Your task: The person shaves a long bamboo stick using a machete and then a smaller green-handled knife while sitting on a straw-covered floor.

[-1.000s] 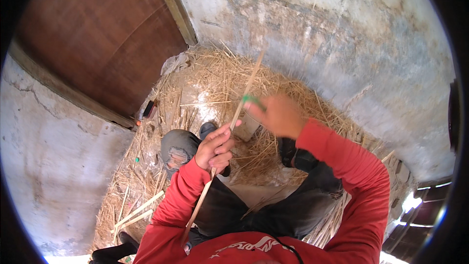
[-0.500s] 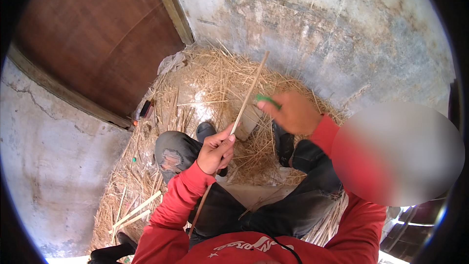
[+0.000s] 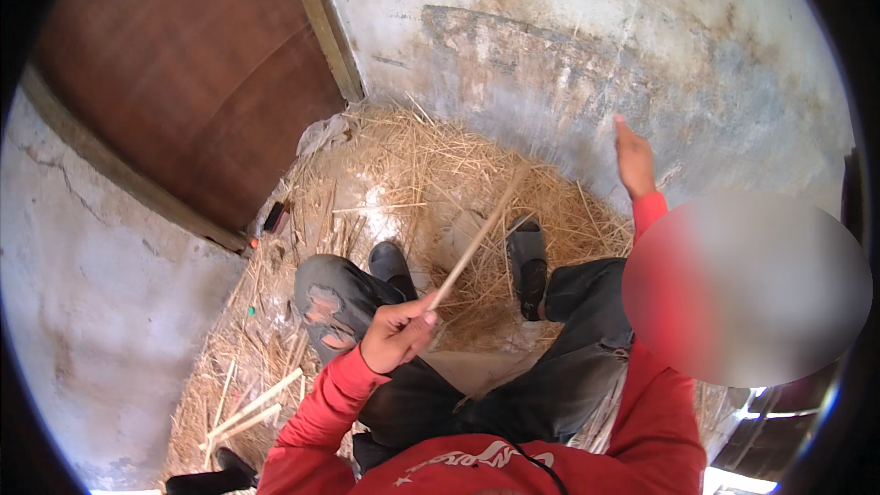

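My left hand [image 3: 401, 335] is closed around a slim pale strip [image 3: 472, 252] that looks like split bamboo or cane. The strip slants up and to the right from my thumb, between my two shoes, and its far end is blurred. My right hand [image 3: 634, 160] is raised near the wall at the right, well apart from the strip. A finger of it stretches upward, most of the others are hidden, and nothing shows in it.
Straw and shavings [image 3: 394, 142] litter the floor. Pale strips [image 3: 252, 412] lie at the lower left, near a dark shoe [image 3: 236, 465]. A brown door panel [image 3: 183, 82] stands at the left, a stained wall [image 3: 568, 55] ahead. A blurred oval covers part of the right side.
My right hand has swung away from the strip, up and to the right; the green thing by its fingers no longer shows. My left hand and the strip have moved slightly down, the strip tilting rightward.
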Demonstrator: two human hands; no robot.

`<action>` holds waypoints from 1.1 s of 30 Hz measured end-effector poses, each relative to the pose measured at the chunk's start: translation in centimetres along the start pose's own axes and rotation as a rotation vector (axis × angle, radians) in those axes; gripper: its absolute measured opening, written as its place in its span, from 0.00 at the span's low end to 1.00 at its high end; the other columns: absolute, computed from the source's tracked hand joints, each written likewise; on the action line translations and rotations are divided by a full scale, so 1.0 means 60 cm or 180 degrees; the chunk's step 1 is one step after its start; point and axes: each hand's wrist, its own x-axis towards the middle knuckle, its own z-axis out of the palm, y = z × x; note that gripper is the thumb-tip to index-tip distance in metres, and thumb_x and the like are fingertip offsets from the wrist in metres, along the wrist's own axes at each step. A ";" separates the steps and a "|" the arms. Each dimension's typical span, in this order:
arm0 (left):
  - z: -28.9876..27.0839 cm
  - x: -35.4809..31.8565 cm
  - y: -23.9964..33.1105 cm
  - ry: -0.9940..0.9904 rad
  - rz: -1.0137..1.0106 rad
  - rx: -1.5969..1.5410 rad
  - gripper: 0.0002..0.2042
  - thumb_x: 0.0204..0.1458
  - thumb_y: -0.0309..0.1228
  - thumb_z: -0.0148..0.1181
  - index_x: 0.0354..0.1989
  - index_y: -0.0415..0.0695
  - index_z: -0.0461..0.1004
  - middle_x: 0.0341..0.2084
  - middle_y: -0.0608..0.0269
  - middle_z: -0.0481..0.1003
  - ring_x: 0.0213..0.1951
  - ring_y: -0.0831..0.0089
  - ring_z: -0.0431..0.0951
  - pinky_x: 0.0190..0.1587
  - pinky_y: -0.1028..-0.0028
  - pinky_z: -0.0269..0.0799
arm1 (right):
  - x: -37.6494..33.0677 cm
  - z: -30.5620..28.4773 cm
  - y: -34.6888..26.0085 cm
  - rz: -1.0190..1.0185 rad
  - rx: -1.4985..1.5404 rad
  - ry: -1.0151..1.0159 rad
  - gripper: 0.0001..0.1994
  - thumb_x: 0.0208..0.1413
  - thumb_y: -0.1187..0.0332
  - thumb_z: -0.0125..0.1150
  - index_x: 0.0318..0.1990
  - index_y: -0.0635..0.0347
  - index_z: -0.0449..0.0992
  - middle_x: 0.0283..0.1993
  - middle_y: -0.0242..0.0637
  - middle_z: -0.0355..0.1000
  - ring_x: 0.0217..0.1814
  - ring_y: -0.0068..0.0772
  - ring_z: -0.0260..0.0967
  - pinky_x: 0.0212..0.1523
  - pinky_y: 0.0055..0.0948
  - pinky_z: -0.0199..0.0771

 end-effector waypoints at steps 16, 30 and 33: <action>0.084 -0.167 -0.069 -0.0881 0.0000 0.0731 0.23 0.69 0.30 0.48 0.72 0.43 0.60 0.21 0.72 0.66 0.25 0.84 0.66 0.31 0.80 0.66 | -0.517 -0.114 -0.303 0.1434 0.2804 -0.0510 0.12 0.66 0.63 0.61 0.36 0.64 0.79 0.16 0.20 0.61 0.15 0.11 0.52 0.18 0.18 0.47; 0.064 -0.260 -0.085 0.0447 0.0982 0.2131 0.15 0.59 0.22 0.60 0.54 0.38 0.78 0.25 0.55 0.77 0.26 0.66 0.80 0.31 0.72 0.73 | -0.569 -0.147 -0.308 0.0997 0.2172 -0.0994 0.10 0.66 0.67 0.59 0.37 0.65 0.81 0.19 0.17 0.59 0.19 0.09 0.50 0.21 0.20 0.46; 0.061 -0.257 -0.095 0.0613 0.1115 0.2370 0.15 0.57 0.23 0.62 0.53 0.38 0.78 0.25 0.54 0.77 0.26 0.64 0.79 0.30 0.72 0.72 | -0.576 -0.133 -0.297 0.1168 0.2266 -0.1125 0.09 0.65 0.67 0.60 0.38 0.64 0.81 0.19 0.17 0.60 0.20 0.09 0.49 0.22 0.19 0.46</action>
